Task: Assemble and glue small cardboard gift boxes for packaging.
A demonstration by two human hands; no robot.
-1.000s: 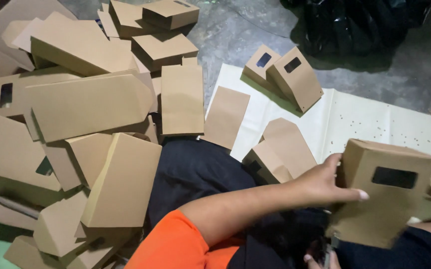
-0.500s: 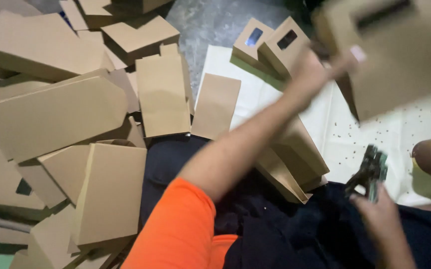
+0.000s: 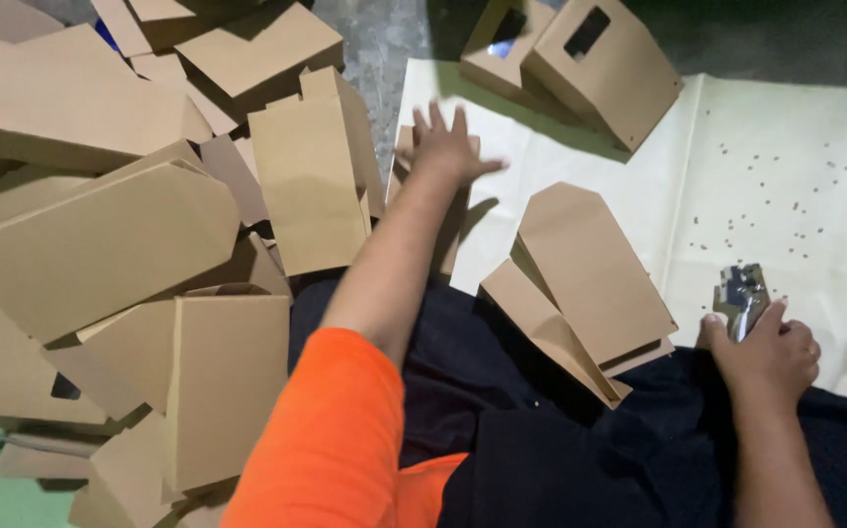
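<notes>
My left hand (image 3: 446, 147) reaches forward with fingers spread, palm down on a flat brown paper bag (image 3: 451, 227) lying at the edge of the pale sheet (image 3: 795, 176). My right hand (image 3: 764, 352) rests near my lap, closed around a small metal punch tool (image 3: 742, 296). Two brown bags (image 3: 585, 279) lie folded against my dark-clothed leg, between both hands. Two bags with cut window holes (image 3: 590, 54) stand at the far end of the sheet.
A big heap of brown paper bags (image 3: 140, 225) covers the floor on the left. Small paper punch-outs dot the pale sheet (image 3: 776, 186). Grey concrete floor (image 3: 384, 39) shows beyond. My orange sleeve (image 3: 335, 440) fills the lower middle.
My left hand let go of the windowed bag it held up and came down flat onto a bag on the sheet. My right hand keeps the punch tool, now low at the right.
</notes>
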